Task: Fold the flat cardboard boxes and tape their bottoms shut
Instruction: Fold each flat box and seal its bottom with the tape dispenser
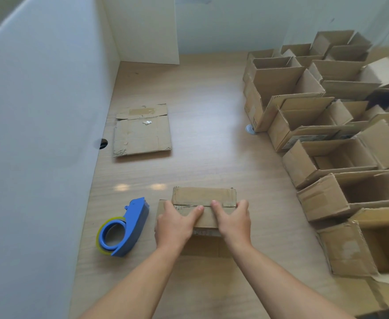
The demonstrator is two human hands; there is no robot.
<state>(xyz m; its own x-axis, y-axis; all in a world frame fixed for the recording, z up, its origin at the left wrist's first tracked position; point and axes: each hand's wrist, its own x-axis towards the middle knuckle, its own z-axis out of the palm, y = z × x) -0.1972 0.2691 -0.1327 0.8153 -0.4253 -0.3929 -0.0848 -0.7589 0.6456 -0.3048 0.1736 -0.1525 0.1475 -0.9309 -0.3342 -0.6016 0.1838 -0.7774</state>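
Note:
A small cardboard box (203, 196) stands on the wooden table (200, 139) close in front of me, its flaps folded down on top. My left hand (176, 223) and my right hand (233, 221) lie flat on those flaps, fingers straight, pressing them down side by side. The far flap shows beyond my fingertips. A blue tape dispenser (122, 229) with a clear tape roll lies on the table just left of the box. Further back on the left lies a flat, unfolded cardboard box (141, 132).
Several folded open-topped cardboard boxes (326, 143) crowd the right side of the table in rows. White partition walls (39, 134) close the left and back. A dark cable hole (101, 143) and a round grommet (249, 129) sit in the tabletop.

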